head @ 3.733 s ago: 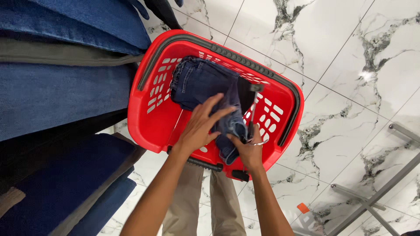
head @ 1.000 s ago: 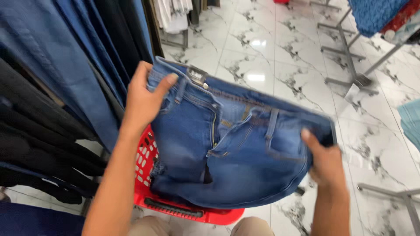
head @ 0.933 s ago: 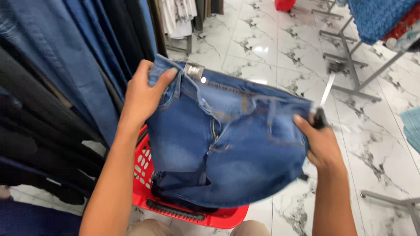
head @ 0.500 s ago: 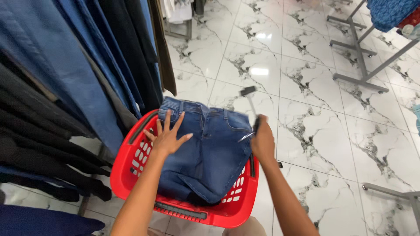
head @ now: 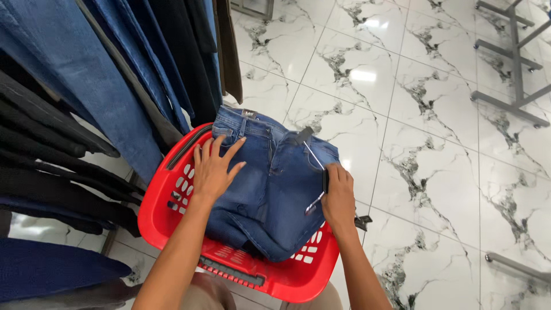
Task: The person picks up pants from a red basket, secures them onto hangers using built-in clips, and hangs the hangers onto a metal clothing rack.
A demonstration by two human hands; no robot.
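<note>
The left hand (head: 213, 170) lies flat, fingers spread, on the folded blue denim jeans (head: 270, 189) inside the red plastic basket (head: 163, 209). The right hand (head: 338, 198) grips a metal clip hanger (head: 313, 158).

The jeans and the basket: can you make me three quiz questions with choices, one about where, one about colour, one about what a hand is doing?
1. Where do the jeans lie?
A. On the red basket
B. On the floor
C. On a hanging rail

2. What colour is the basket?
A. Green
B. Red
C. Yellow

3. How is the left hand?
A. Shut in a fist
B. Flat on the jeans, fingers spread
C. Up in the air

Answers:
1 A, the jeans spread across the basket's top.
2 B, its rim and slotted walls are bright red.
3 B, the palm presses the denim with fingers apart, while the right hand grips a clip hanger.
</note>
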